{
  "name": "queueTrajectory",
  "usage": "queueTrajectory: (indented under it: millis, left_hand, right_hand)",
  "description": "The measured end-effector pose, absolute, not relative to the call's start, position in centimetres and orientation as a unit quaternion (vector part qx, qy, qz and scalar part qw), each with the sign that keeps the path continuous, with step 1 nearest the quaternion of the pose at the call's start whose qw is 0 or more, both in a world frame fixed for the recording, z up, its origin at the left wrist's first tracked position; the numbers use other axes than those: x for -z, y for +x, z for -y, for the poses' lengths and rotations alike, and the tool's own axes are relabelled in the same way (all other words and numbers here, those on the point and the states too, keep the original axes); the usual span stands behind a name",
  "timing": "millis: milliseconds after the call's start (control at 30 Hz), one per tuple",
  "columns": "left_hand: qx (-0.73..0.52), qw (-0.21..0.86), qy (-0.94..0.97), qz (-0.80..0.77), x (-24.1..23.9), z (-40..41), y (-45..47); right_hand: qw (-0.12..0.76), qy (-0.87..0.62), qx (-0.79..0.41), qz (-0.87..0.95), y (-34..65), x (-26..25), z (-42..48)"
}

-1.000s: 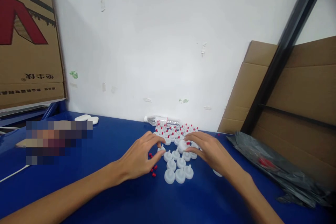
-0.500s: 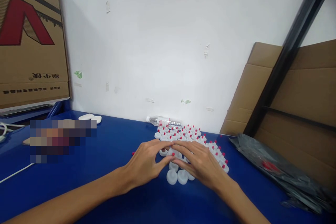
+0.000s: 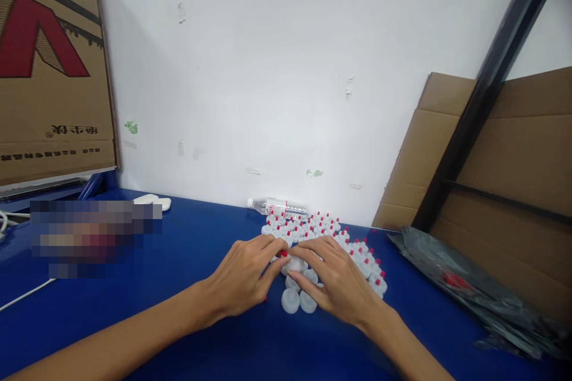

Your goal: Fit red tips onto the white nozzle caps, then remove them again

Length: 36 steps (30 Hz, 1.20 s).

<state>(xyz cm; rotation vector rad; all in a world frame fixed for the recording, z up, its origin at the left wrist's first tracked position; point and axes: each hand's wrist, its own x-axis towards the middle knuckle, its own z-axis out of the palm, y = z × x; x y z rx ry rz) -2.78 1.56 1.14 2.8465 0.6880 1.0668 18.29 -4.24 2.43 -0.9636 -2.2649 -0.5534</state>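
My left hand pinches a small red cap between thumb and index finger. Close beside it, the fingers and thumb of my right hand curl around a small round white bottle, partly covered by the fingers. In front of my right hand stand several white bottles with no red on top, among them a white bottle nearest me. Behind both hands, many similar bottles with red caps stand in a cluster. A bit of red shows below my left hand.
A clear plastic bottle lies along the wall on the blue table. At right is a grey plastic bag near cardboard. White cases, a cable and a blurred-out patch are at left, below a big carton.
Both hands' fingertips met around a white bottle with a red tip showing. Now the left fingertips hold a red cap, slightly apart from the right hand's bottle. The view has shifted slightly.
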Motion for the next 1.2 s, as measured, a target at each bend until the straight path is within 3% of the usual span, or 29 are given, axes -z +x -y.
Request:
queueTrajectory:
  millis: [200, 367, 567, 733, 800, 867, 933, 1067, 1200]
  left_hand:
    - [-0.278, 0.022, 0.934, -0.224, -1.3, -1.7, -2.8]
    - [-0.293, 0.074, 0.926, -0.228, -1.3, -1.9, -2.8]
    - [-0.329, 0.245, 0.884, -0.223, -1.0, -1.8, -1.8]
    - [-0.323, 0.502, 0.773, -0.217, -1.2, -2.4, -2.0]
    - [-0.321, 0.535, 0.75, -0.219, -1.9, -3.1, -2.8]
    - [-0.355, 0.478, 0.766, -0.241, -2.7, -3.9, -3.7]
    - [-0.378, 0.356, 0.811, -0.268, -3.1, -4.4, -4.4]
    - [-0.339, 0.118, 0.879, -0.314, -2.4, -4.9, -4.6]
    - [-0.283, 0.047, 0.909, -0.303, -1.2, -5.0, -4.3]
  right_hand:
    - [0.312, -0.354, 0.2, 0.859, 18.0, -2.1, 4.1]
    - [0.289, -0.337, 0.253, 0.859, 18.3, -2.3, 3.9]
    - [0.29, -0.329, 0.316, 0.841, 18.1, -2.5, 3.8]
    - [0.283, -0.343, 0.365, 0.818, 19.9, -2.8, 3.6]
    - [0.3, -0.383, 0.364, 0.794, 21.4, -3.2, 3.4]
    - [0.335, -0.435, 0.335, 0.766, 22.8, -3.5, 3.2]
    - [0.355, -0.486, 0.292, 0.743, 23.7, -3.7, 2.9]
    - [0.325, -0.569, 0.21, 0.726, 24.2, -3.6, 2.5]
    - [0.261, -0.594, 0.146, 0.747, 24.8, -3.6, 2.5]
